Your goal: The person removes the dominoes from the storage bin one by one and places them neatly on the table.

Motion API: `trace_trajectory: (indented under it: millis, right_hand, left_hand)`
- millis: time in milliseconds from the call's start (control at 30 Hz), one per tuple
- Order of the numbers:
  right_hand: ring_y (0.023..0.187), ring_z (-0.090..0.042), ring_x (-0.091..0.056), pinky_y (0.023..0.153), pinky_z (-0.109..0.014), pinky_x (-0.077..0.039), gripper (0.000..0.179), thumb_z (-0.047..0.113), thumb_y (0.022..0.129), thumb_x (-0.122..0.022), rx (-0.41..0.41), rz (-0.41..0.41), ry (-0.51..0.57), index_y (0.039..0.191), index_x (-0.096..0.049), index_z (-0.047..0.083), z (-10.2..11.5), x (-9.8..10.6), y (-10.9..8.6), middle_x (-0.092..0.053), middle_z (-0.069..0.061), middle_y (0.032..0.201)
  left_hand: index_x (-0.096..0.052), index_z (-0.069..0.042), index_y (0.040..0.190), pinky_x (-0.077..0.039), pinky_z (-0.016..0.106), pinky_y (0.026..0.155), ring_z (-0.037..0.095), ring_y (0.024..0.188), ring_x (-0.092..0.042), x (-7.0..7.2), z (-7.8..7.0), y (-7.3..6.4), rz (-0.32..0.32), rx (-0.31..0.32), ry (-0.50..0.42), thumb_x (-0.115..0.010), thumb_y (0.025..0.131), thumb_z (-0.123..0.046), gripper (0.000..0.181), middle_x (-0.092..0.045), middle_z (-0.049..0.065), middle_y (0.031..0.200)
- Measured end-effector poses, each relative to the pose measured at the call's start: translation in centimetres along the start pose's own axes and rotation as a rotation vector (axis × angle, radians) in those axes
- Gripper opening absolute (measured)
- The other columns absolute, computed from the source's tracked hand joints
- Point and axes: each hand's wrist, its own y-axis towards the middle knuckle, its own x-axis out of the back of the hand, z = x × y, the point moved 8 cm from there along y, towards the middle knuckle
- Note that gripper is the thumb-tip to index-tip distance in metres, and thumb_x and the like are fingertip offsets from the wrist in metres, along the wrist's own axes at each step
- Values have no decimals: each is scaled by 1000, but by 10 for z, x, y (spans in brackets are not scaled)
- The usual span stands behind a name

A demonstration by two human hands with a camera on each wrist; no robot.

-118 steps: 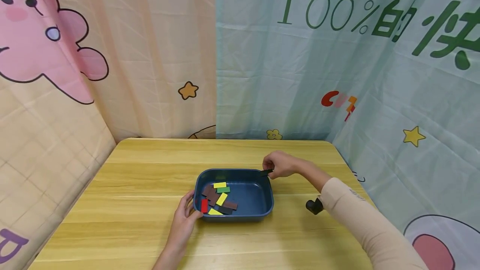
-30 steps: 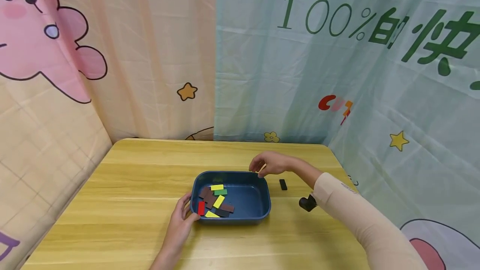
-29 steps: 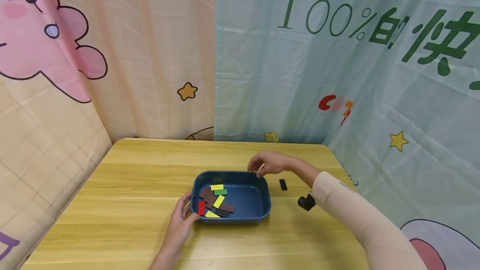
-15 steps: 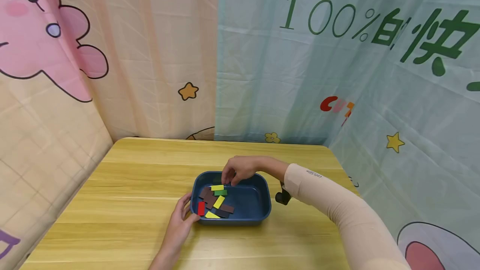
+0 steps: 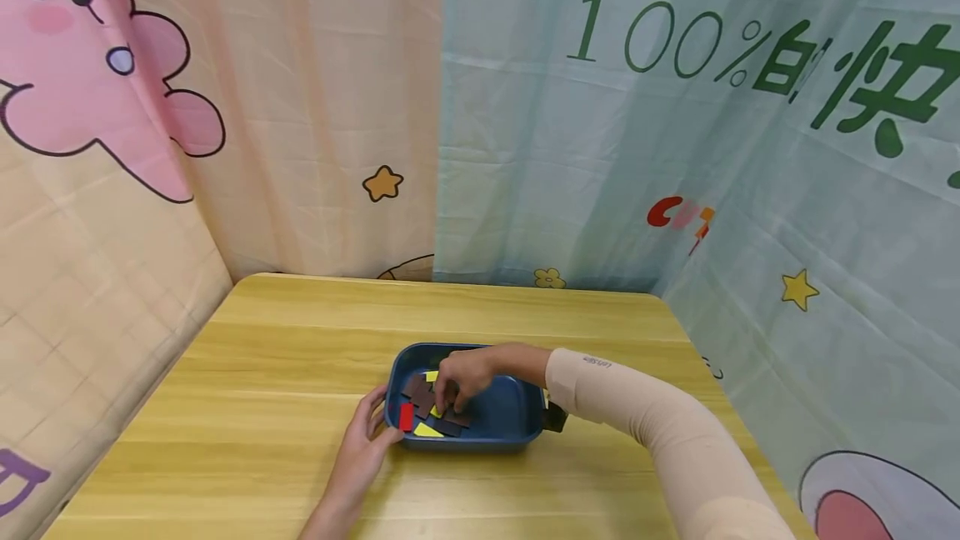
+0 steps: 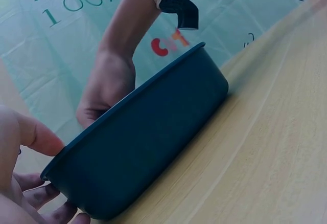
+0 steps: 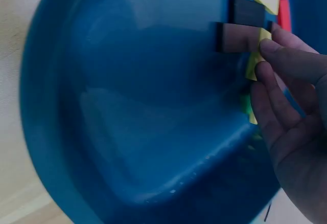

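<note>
A dark blue rectangular tub (image 5: 487,445) stands on the table, several thin domino-like blocks lying at its left end. My left hand (image 5: 362,444) grips the tub's left end, thumb over the rim and fingers beneath it. Inside the tub, my right hand (image 5: 467,375) has its thumb and fingertips at a yellow block (image 7: 254,65); whether they pinch it is unclear. Beside that block lie a brown block (image 7: 239,38) and a black block (image 7: 246,12). A red block (image 5: 406,417) is near the left wall. My right hand hides the green block in the head view.
The wooden table (image 5: 262,407) extends around the tub, with printed curtains (image 5: 525,148) behind and at the sides. A black wrist device (image 5: 555,417) hangs under my right sleeve beside the tub. The right forearm covers the spot where a black block lay.
My right hand first let go of a black block right of the tub. It then moved left and down into the tub, to the yellow block. My left hand keeps its hold.
</note>
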Motion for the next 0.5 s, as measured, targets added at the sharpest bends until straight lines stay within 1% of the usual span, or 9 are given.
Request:
trace_trajectory:
  millis: [133,267,367,500]
  right_hand:
    - [92,4,-63,81,-12,-49,24,1,89,-80,-6,-5,-15,111,-80,9,-3,-7,2,-72,8,102]
    - [89,5,-62,80,-11,-48,25,3,85,-84,8,-3,-88,109,-80,11,-1,-9,6,-70,11,101]
    - [85,5,-60,77,-10,-47,22,5,84,-86,19,2,-141,104,-80,12,1,-11,8,-68,13,96]
    - [82,4,-60,75,-11,-47,19,6,83,-86,20,3,-165,99,-79,13,2,-12,10,-67,14,91]
  left_hand:
    - [-34,-3,157,-37,54,111,48,146,-33,-1,2,1,7,-8,-4,-59,90,6,72,-28,23,163]
    - [-33,-3,158,-37,56,111,48,146,-32,0,3,1,7,-5,-3,-59,90,6,72,-28,23,164]
    - [-34,-4,158,-37,57,112,48,146,-31,1,3,2,6,-8,-3,-59,91,6,72,-28,22,164]
    - [-33,-4,158,-40,55,110,48,146,-31,1,2,2,8,-1,-3,-59,91,5,72,-28,21,164]
